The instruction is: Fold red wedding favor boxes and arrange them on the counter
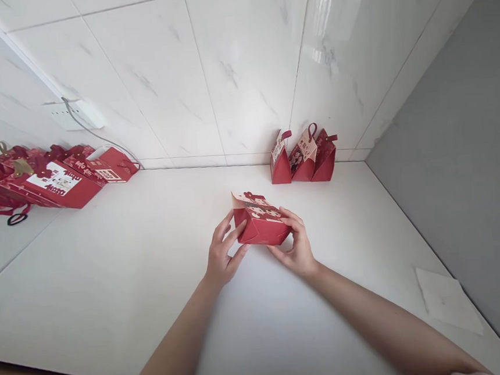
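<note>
A red paper gift box with a printed white and red picture panel is held between my hands above the middle of the white table. Its folded bottom faces me, and a pale flap stands up at its upper left. My left hand touches the left side, fingers on the side panel and thumb near the lower edge. My right hand grips the right end, with fingers over the top and thumb underneath.
Three folded gift boxes with ribbon loops stand at the back right by the tiled wall. Several red boxes lie heaped at the far left, below a wall socket with a cable. A white sheet lies on the right. A grey panel borders that side.
</note>
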Demonstrator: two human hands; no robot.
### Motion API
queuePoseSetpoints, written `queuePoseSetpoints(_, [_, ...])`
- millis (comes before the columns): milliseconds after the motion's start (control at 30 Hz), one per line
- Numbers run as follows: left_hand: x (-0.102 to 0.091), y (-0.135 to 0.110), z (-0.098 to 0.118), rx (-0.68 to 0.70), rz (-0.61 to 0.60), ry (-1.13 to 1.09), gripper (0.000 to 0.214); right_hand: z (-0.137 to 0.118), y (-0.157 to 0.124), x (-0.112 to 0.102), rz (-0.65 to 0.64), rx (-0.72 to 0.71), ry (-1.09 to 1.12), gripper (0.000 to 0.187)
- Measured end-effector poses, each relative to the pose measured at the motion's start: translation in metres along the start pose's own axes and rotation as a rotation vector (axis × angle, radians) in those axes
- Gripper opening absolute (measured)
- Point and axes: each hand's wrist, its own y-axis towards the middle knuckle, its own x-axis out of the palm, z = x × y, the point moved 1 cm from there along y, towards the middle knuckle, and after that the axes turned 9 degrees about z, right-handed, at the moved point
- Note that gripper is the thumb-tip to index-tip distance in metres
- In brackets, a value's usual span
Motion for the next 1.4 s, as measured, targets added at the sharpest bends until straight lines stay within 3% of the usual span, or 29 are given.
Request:
queuePoseSetpoints(500, [0.008,0.0,0.0,-0.228,-0.086,-0.134,0.045,0.001,0.003,0.0,-0.003,0.001,-0.047,0.068])
queuePoseSetpoints(1133, [0.01,-0.002,-0.016,-0.36,-0.124,-0.189,0.042,0.009,0.001,0.004,-0.104,0.089,-0.107,0.071])
queuePoseSetpoints(1200, [0.011,-0.003,-0.021,-0.439,-0.071,-0.356,0.042,0.011,-0.002,0.004,-0.125,0.05,-0.109,0.065])
queuePoseSetpoints(1300, [0.013,-0.003,-0.026,-0.647,0.002,-0.684,0.045,0.012,-0.006,0.005,-0.173,-0.12,-0.11,0.059])
queuePoseSetpoints(1400, [0.01,0.0,-0.026,-0.771,0.039,-0.79,0.041,0.009,-0.01,0.007,-0.282,-0.291,-0.129,0.058])
